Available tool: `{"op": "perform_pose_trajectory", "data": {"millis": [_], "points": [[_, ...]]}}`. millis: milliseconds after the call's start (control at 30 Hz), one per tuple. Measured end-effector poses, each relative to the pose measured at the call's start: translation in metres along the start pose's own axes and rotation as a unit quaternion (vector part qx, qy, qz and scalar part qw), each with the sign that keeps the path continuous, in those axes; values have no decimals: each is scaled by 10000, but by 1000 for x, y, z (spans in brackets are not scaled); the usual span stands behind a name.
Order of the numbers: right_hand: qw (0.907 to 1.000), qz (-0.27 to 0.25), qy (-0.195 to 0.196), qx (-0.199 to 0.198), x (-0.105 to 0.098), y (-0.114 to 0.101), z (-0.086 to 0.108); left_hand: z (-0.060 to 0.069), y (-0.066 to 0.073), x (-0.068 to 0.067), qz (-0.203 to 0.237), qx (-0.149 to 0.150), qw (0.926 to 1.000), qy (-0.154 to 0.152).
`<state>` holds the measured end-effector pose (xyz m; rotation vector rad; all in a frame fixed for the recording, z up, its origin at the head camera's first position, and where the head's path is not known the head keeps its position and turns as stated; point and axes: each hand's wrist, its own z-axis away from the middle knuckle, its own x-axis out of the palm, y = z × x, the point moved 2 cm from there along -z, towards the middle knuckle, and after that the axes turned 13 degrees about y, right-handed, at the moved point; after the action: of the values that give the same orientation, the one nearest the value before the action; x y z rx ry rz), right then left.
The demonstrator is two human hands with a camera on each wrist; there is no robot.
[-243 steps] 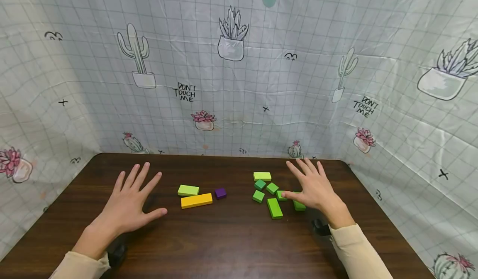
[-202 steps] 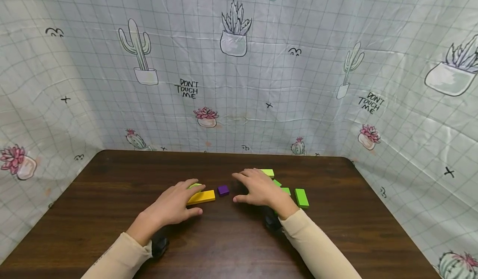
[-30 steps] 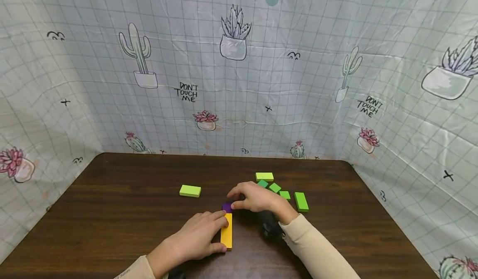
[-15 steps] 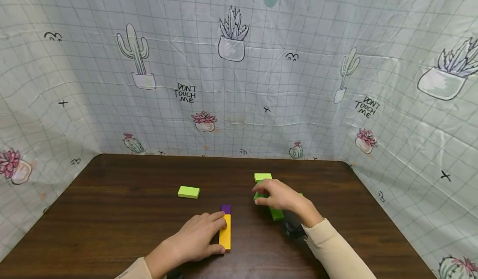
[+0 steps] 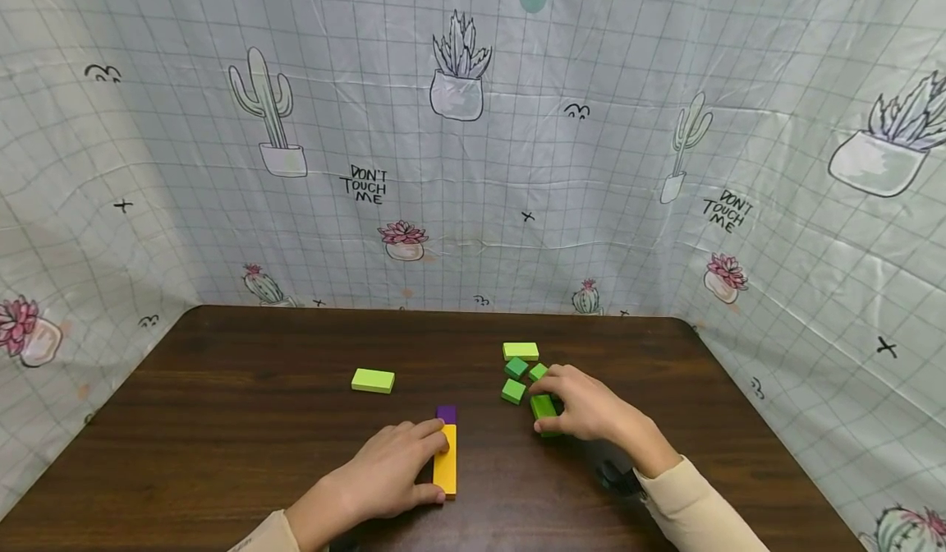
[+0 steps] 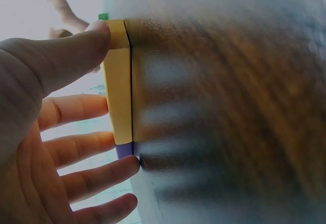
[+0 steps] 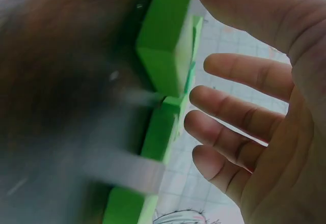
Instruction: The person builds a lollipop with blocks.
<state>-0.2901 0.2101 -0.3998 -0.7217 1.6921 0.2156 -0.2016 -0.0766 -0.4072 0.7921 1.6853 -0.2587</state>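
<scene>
My left hand holds a yellow block on the table, thumb at its near end and fingers towards its far end. In line with that far end sits a purple cube, touching it; in the left wrist view a fingertip lies beside the purple cube. My right hand hovers with loosely bent fingers over a green oblong block, partly covering it. A gap shows between those fingers and the green block in the right wrist view.
Small green cubes, among them one dark green cube and a lighter one, lie left of and beyond my right hand. A lime block lies behind them, another lime block left of centre. Patterned cloth surrounds the table.
The yellow block has turned lengthwise, with the purple cube set against its far end. My right hand has let go of the cube and moved right; the left hand has barely moved lately.
</scene>
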Motion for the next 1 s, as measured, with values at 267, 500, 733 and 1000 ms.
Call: {"op": "perform_pose_trajectory", "data": {"millis": [267,500,733,1000], "points": [[9999,-2,-70,98,-1,5,11,-3,1,1,-24,67,10000,56],[9997,-205,-138,-78,3,-2,9,-1,0,1,-51,91,9999,82],[9989,-280,-160,-343,6,-15,11,-3,2,1,-23,97,9999,27],[9966,-364,-289,-682,10,-31,4,0,-1,0,-34,28,10000,67]]}}
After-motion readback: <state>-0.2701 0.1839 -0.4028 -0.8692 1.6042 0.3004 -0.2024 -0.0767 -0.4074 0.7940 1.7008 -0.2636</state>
